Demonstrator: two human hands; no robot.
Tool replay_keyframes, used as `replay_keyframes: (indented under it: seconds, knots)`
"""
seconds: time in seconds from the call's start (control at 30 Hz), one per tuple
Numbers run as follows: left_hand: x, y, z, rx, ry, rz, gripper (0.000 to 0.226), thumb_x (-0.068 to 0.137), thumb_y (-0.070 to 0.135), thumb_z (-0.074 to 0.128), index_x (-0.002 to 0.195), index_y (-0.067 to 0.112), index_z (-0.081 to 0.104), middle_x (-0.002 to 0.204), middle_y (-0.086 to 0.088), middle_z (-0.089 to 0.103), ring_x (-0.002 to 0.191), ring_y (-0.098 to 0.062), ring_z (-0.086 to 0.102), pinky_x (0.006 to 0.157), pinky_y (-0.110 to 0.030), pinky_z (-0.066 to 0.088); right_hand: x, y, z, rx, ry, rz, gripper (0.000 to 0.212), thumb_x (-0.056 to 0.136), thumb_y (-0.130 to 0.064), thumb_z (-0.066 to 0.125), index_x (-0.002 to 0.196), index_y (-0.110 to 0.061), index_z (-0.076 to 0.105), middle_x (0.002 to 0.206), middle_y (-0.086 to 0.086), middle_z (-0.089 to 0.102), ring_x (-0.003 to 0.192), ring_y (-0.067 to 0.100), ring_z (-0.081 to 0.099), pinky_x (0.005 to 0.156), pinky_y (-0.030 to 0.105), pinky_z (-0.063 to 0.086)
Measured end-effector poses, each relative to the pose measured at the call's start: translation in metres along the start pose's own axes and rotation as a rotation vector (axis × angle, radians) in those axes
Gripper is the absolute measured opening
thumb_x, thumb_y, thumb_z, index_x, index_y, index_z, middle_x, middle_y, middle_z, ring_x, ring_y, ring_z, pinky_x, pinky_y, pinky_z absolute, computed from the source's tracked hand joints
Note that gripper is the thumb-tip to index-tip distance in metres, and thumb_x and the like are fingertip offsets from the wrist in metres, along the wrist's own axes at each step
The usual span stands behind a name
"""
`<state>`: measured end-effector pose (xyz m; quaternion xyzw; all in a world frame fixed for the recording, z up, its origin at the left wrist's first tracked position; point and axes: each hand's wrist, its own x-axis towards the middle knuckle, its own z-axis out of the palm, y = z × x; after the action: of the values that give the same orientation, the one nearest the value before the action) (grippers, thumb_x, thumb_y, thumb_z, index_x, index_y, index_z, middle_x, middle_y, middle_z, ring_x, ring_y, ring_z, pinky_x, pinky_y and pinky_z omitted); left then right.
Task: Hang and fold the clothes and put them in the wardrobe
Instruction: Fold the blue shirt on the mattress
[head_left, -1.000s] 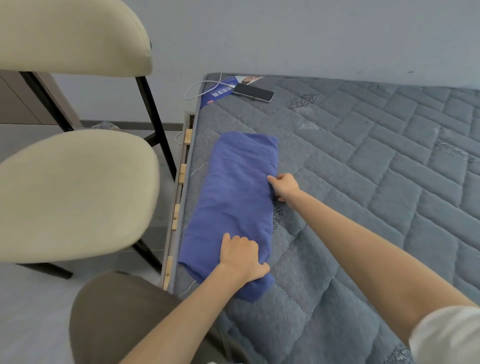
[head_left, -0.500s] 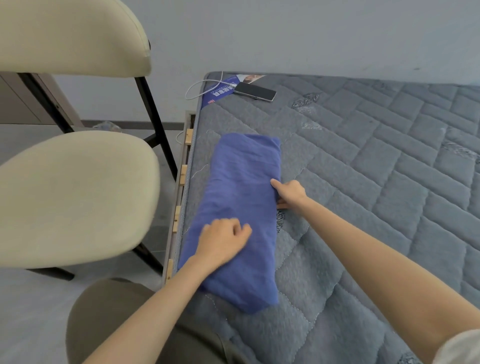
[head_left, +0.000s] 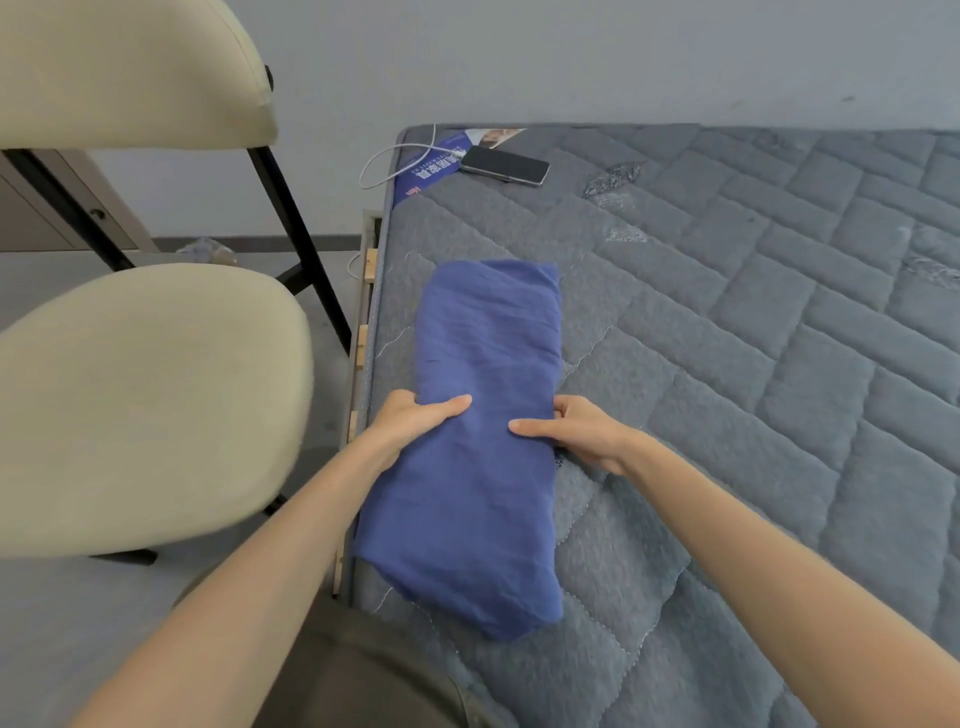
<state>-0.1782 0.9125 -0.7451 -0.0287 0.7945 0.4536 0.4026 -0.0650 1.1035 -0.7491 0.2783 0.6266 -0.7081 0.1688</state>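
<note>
Garment: we see a folded blue cloth (head_left: 485, 431) on the grey quilted mattress (head_left: 727, 415)
Left hand (head_left: 415, 423): pinching its left edge
Right hand (head_left: 576, 434): pinching its right edge

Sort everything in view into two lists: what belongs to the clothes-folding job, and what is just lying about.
Part of the job:
- folded blue garment on the mattress
- left hand and right hand, gripping its two sides

Just lying about:
- phone with white cable
- blue leaflet under the phone
- cream chair beside the bed
</note>
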Motion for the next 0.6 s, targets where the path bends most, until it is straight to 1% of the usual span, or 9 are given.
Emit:
replay_keyframes:
  seconds: [0.07,0.17,0.2,0.27,0.33,0.43,0.5,0.53,0.6]
  knots:
    - [0.000,0.003,-0.004,0.013,-0.053,0.001,0.046,0.071,0.036,0.080,0.105,0.010,0.063,0.099,-0.005,0.069,0.083,-0.019,0.068,0.063,-0.027,0.053,0.000,0.005,0.003,-0.002,-0.004,-0.028,0.038,0.080,-0.013,0.075,0.116,-0.008,0.063,0.111,0.001,0.071,0.100,0.014,0.068,0.082,0.023,0.056]
    - [-0.002,0.005,-0.009,-0.028,-0.105,0.030,0.028,0.075,0.024,0.079,0.096,0.013,0.065,0.096,-0.003,0.069,0.081,-0.017,0.067,0.063,-0.027,0.053,0.002,0.006,0.004,0.065,0.085,-0.040,0.032,0.086,-0.012,0.069,0.116,-0.001,0.064,0.114,0.007,0.069,0.096,0.015,0.068,0.077,0.021,0.056]
    - [-0.001,0.005,-0.010,-0.067,-0.112,0.032,0.025,0.076,0.023,0.078,0.094,0.013,0.065,0.095,-0.003,0.070,0.081,-0.016,0.067,0.063,-0.026,0.052,0.002,0.005,0.004,0.092,0.099,-0.030,0.031,0.088,-0.013,0.066,0.116,0.000,0.064,0.114,0.008,0.068,0.095,0.015,0.068,0.077,0.021,0.056]
    - [-0.001,0.007,-0.014,-0.132,-0.087,0.034,0.024,0.077,0.025,0.077,0.094,0.012,0.066,0.093,-0.002,0.070,0.080,-0.016,0.068,0.063,-0.027,0.053,0.002,0.000,0.006,0.119,0.111,-0.009,0.030,0.090,-0.014,0.064,0.115,0.001,0.063,0.108,0.006,0.069,0.089,0.014,0.067,0.071,0.018,0.056]
    - [0.000,0.010,-0.016,-0.159,-0.072,0.064,0.023,0.081,0.022,0.073,0.100,0.011,0.064,0.096,-0.003,0.069,0.082,-0.016,0.067,0.064,-0.028,0.053,0.000,-0.006,0.010,0.100,0.154,-0.030,0.027,0.091,-0.013,0.063,0.113,0.001,0.063,0.101,0.005,0.069,0.082,0.012,0.066,0.065,0.017,0.055]
    - [-0.005,0.013,-0.015,-0.205,-0.114,0.110,0.016,0.087,0.011,0.066,0.101,0.014,0.060,0.099,-0.001,0.066,0.081,-0.013,0.064,0.062,-0.024,0.052,-0.002,-0.008,0.011,0.040,0.257,-0.124,0.023,0.090,-0.009,0.062,0.110,0.004,0.063,0.111,0.013,0.068,0.082,0.014,0.066,0.068,0.018,0.057]
    - [-0.007,0.012,-0.014,-0.247,-0.098,0.143,0.021,0.087,0.006,0.065,0.103,0.017,0.057,0.103,0.000,0.064,0.082,-0.011,0.063,0.062,-0.023,0.051,-0.007,-0.009,0.010,-0.015,0.305,-0.188,0.027,0.089,-0.006,0.063,0.113,0.005,0.061,0.114,0.016,0.067,0.084,0.014,0.066,0.068,0.018,0.057]
    - [-0.007,0.011,-0.014,-0.250,-0.064,0.171,0.030,0.085,0.004,0.067,0.109,0.016,0.053,0.109,-0.001,0.063,0.085,-0.011,0.062,0.064,-0.023,0.051,-0.010,-0.009,0.009,-0.037,0.328,-0.217,0.029,0.088,-0.005,0.064,0.116,0.004,0.057,0.113,0.015,0.067,0.085,0.014,0.067,0.067,0.018,0.056]
    - [-0.006,0.011,-0.016,-0.230,0.011,0.239,0.056,0.081,0.002,0.070,0.127,0.016,0.041,0.121,-0.001,0.056,0.093,-0.012,0.060,0.070,-0.024,0.049,-0.016,-0.011,0.007,-0.077,0.388,-0.269,0.037,0.086,-0.004,0.067,0.115,-0.006,0.044,0.109,0.013,0.068,0.086,0.016,0.067,0.067,0.022,0.056]
